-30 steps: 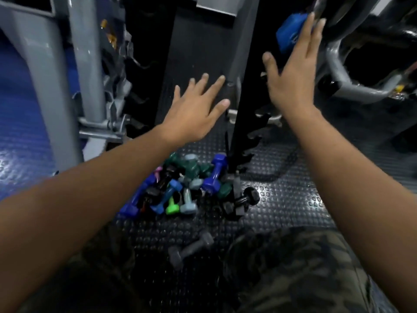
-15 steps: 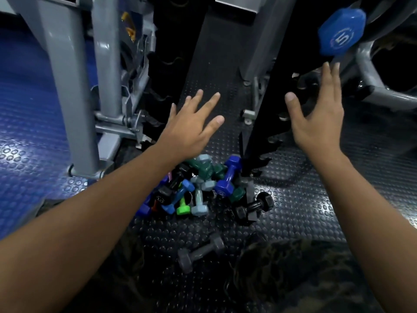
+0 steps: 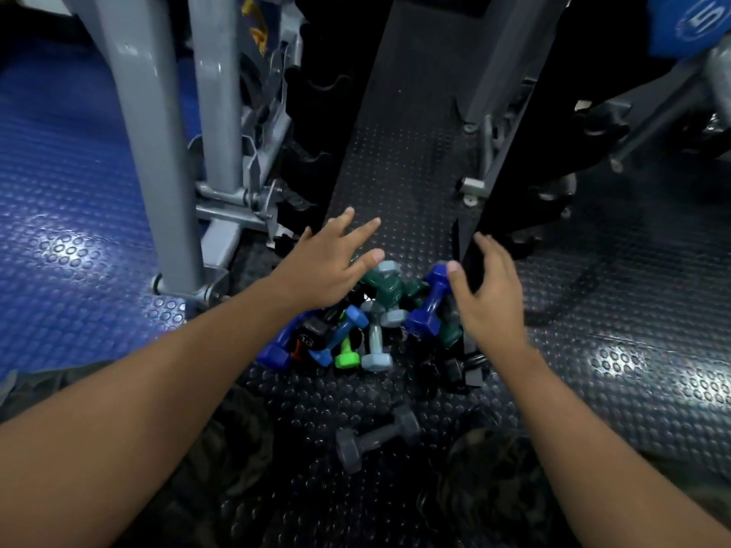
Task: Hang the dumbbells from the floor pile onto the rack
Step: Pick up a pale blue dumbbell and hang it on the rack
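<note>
**Both hands reach down toward the dumbbell pile, nothing picked up yet**

You are looking down at a black studded rubber floor [image 3: 395, 160] with blue studded matting at the left of the frame. Your left hand [image 3: 330, 267] is at centre, fingers straight and spread, its grip empty and poised over the left part of the pile. Your right hand [image 3: 488, 300] is just right of centre, fingers loosely extended, grip also empty; its thumb lies next to the upper head of a dark blue vinyl-coated hex dumbbell [image 3: 429, 306], though contact cannot be confirmed.

The pile of small coloured dumbbells [image 3: 356, 330] sits on the floor between your hands: dark green, pale grey-blue, bright green, light blue, dark blue and black ones, jumbled and touching. A lone grey hex dumbbell [image 3: 377, 439] lies apart, lower centre, nearer your camouflage-patterned knees.

The black upright rack [image 3: 510, 160] with hooked cradles rises from just behind your right hand toward the upper right. A blue hex dumbbell marked 5 [image 3: 688, 25] is at the top right corner, up by the rack. Grey steel machine posts [image 3: 158, 152] stand at upper left.

You appear to be at the pick-up step. Next, close your right hand round the dark blue dumbbell's handle, lift it free of its neighbours, and carry it up to a vacant cradle.
</note>
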